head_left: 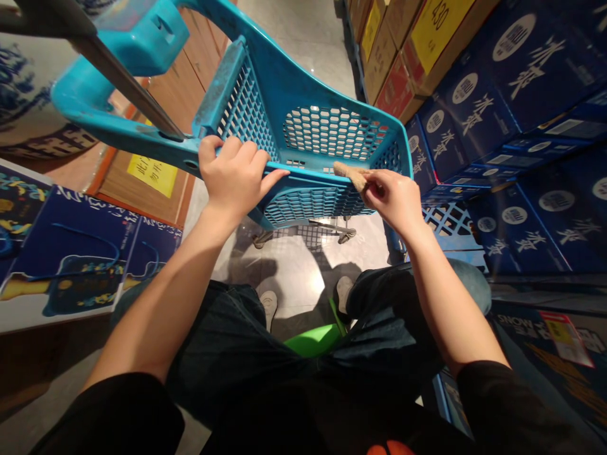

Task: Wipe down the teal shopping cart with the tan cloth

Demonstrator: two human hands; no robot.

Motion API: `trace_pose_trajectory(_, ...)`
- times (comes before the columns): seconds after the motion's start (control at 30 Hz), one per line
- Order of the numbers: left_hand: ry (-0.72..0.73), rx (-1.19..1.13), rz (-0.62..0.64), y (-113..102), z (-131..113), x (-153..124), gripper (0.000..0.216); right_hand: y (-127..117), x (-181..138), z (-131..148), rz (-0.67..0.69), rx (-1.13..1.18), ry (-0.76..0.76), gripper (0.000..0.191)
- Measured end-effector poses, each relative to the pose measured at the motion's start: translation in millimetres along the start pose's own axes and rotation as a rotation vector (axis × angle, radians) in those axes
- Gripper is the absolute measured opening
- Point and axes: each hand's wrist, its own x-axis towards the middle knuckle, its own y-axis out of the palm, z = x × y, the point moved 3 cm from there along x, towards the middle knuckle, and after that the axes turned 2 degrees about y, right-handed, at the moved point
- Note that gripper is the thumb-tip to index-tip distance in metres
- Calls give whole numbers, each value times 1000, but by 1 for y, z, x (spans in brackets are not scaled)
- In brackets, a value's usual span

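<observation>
A blue plastic shopping cart (pixel 327 95) with lattice sides stands in front of me. My left hand (pixel 234 167) is closed over its near rim, close to the handle end, with the thumb lying along the edge. Farther right on the same rim, my right hand (pixel 393 193) pinches a tan cloth (pixel 351 174) that is draped over the edge. Part of the cloth is hidden by the fingers. No goods show inside the cart's basket.
Stacked blue cartons (pixel 474 114) and brown boxes (pixel 412 38) line the right side. On the left are dark blue gift bags (pixel 85 246), a wooden cabinet (pixel 133 189) with a yellow note and a large blue-and-white vase (pixel 33 95). Something green (pixel 315 341) lies between my legs.
</observation>
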Motion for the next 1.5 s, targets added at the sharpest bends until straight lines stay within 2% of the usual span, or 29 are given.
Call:
trace_pose_trajectory(0.13, -9, 6, 18, 2, 1, 0, 44, -17, 2, -22, -4, -201, 210, 20)
trace_pose_trajectory(0.2, -34, 10, 15, 2, 1, 1, 47, -17, 1, -24, -4, -236, 244, 17)
trace_pose_trajectory(0.27, -48, 14, 11, 2, 1, 1, 49, -10, -1, -17, -4, -201, 196, 18)
trace_pose_trajectory(0.4, -3, 6, -5, 0, 0, 1, 46, 6, -5, 11, -3, 17, -49, 31)
trace_pose_trajectory(0.47, -6, 3, -4, -2, 0, 0, 45, 7, -5, 17, 10, 74, -101, 31)
trace_pose_trajectory(0.53, -31, -1, -2, -4, -1, 0, 46, 1, -3, 11, 37, 40, -53, 26)
trace_pose_trajectory(0.6, -58, -4, 2, -6, -3, 1, 46, -9, -1, -3, 69, -45, 63, 22)
trace_pose_trajectory(0.73, -101, 15, 39, -10, -8, 2, 43, -24, 1, -29, 91, -160, 238, 22)
trace_pose_trajectory(0.83, -100, 11, 45, -11, -10, 2, 41, -20, -1, -27, 53, -154, 189, 23)
trace_pose_trajectory(1.03, -16, -19, -17, -5, -5, 3, 47, -1, -6, 7, 39, 71, -98, 38)
trace_pose_trajectory(1.1, -14, -15, -18, -3, -4, 3, 47, -2, -5, 6, 37, 71, -94, 38)
trace_pose_trajectory(1.27, -19, -42, -5, -6, -5, 2, 44, -16, -1, -25, 38, -115, 141, 27)
trace_pose_trajectory(1.33, -16, -61, 7, -7, -6, 2, 44, -18, -2, -31, 42, -144, 174, 29)
trace_pose_trajectory(1.4, -29, -62, 32, -7, -6, 3, 45, -14, -4, -26, 32, -137, 142, 29)
trace_pose_trajectory(1.5, -62, -54, 39, -5, -6, 4, 48, 1, -8, -4, -11, -64, -6, 34)
